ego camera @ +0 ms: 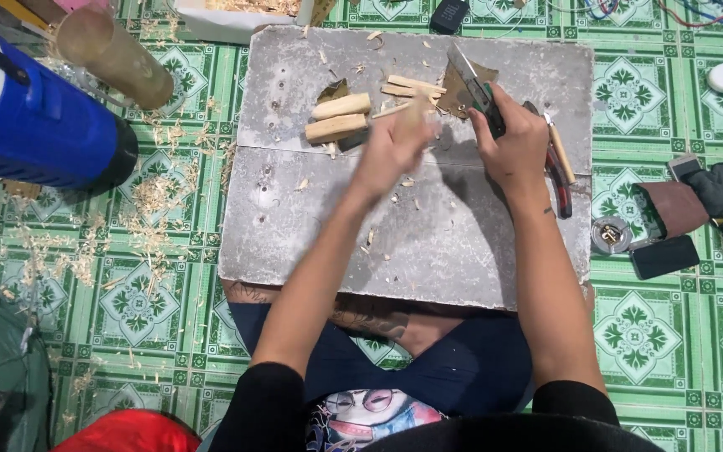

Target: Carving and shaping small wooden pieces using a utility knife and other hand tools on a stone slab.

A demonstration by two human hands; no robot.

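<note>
From the head view we see our left hand point(395, 144) clamped on a blurred stick point(416, 110) near the far edge of the grey board point(428, 243), steadying it, while our right hand point(514, 142) grips a knife point(472, 82) for carving beside cut wood pieces point(340, 117).

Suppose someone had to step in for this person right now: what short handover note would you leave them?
Left hand: closed on a pale wood piece, blurred.
Right hand: grips a utility knife, blade pointing away.
On the grey board: two short wood blocks, a few thin split sticks, loose chips. Pliers lie by the right hand.
Done: some sticks split off, shavings spread over the green tiled floor.
Left: the two blocks look uncut.
</note>
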